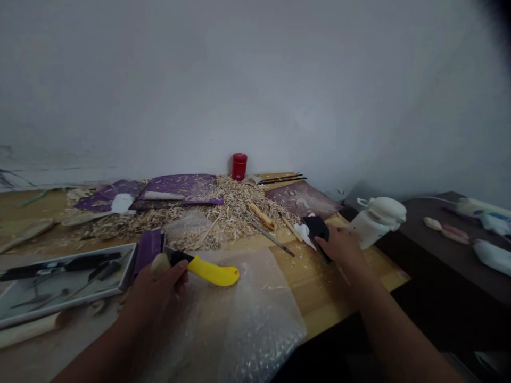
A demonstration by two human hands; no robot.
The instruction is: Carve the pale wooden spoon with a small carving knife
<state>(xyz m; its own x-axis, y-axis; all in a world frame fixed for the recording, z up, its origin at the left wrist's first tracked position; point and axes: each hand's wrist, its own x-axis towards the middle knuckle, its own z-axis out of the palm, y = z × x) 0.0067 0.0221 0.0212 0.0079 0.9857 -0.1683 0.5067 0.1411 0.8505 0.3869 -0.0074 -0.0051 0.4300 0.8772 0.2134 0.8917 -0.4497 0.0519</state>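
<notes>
My left hand is closed around a tool with a curved yellow handle and a black collar; its working end is hidden. A rounded pale wooden end also shows at this hand. Beneath lies a sheet of bubble wrap. On the right, my right hand is closed on a flat black object, which looks like a phone. A crumpled white tissue lies just left of it, and a white lidded bottle stands just beyond the hand.
Wood shavings are heaped against the wall. A red canister stands behind them. Purple bags lie at the back left, and a tray of tools sits at the left. A thin metal file-like tool rests mid-table.
</notes>
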